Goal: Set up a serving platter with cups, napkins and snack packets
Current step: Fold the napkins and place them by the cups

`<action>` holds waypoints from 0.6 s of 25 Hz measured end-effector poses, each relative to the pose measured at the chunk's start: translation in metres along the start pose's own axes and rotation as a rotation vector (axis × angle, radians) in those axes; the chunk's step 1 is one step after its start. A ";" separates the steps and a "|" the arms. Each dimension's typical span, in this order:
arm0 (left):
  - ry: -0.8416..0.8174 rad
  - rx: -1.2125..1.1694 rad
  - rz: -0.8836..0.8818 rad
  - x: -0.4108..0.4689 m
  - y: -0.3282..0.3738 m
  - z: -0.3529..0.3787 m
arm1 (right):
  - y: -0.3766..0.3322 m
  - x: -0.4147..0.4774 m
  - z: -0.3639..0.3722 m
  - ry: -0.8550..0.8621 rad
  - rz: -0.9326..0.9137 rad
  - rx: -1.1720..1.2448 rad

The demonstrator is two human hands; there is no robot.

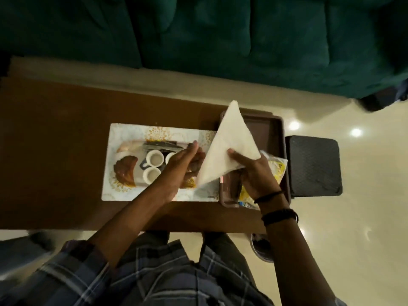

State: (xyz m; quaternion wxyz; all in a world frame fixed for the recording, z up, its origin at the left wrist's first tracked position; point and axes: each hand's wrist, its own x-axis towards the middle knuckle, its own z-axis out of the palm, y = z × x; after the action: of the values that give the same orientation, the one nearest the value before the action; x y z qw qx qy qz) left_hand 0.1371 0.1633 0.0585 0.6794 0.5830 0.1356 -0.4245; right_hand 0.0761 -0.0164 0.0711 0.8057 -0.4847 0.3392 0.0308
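A white napkin [227, 144], folded into a triangle, is held up over the gap between the platter and a brown tray [273, 127]. My right hand [254, 171] pinches its right edge, thumb on top. My left hand [187, 160] lies against the napkin's left edge with straight fingers. The patterned white platter [132, 133] carries three white cups [154, 157], a brown leaf-shaped dish [125, 171] and a dark packet [163, 145]. Yellow snack packets [279, 171] lie in the brown tray under my right hand.
The platter and tray rest on a brown wooden table [55, 140]. A dark square stool [313, 166] stands right of the tray on the pale floor. A green sofa [220, 36] runs along the far side. A steel bowl [261, 248] sits on the floor near my right leg.
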 end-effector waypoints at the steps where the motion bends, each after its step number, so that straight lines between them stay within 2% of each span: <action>1: -0.068 -0.094 -0.041 -0.013 0.012 -0.003 | -0.003 -0.017 0.013 -0.047 0.011 -0.011; 4: -0.243 -0.206 -0.105 -0.045 0.036 -0.009 | -0.006 -0.052 0.042 -0.155 -0.033 -0.085; 7: -0.218 -0.301 -0.089 -0.060 0.046 -0.007 | -0.007 -0.068 0.061 -0.131 -0.137 -0.205; 9: -0.144 -0.355 -0.031 -0.066 0.048 -0.005 | -0.006 -0.077 0.073 0.087 -0.282 -0.440; 11: -0.061 -0.353 0.032 -0.070 0.047 -0.002 | -0.002 -0.085 0.082 0.401 -0.556 -0.792; 12: -0.017 -0.336 0.071 -0.071 0.046 -0.001 | 0.000 -0.089 0.086 0.463 -0.716 -0.909; 13: 0.015 -0.327 0.114 -0.072 0.045 0.001 | 0.002 -0.092 0.091 0.423 -0.808 -0.962; 15: 0.045 -0.293 0.178 -0.074 0.048 0.003 | 0.006 -0.097 0.103 0.190 -0.765 -0.939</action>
State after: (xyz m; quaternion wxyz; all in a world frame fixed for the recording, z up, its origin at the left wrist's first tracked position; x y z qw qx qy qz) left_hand 0.1270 0.1896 0.1418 0.7888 0.4966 0.1590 -0.3253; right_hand 0.0523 0.0963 0.1537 0.4262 -0.8760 0.1616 -0.1577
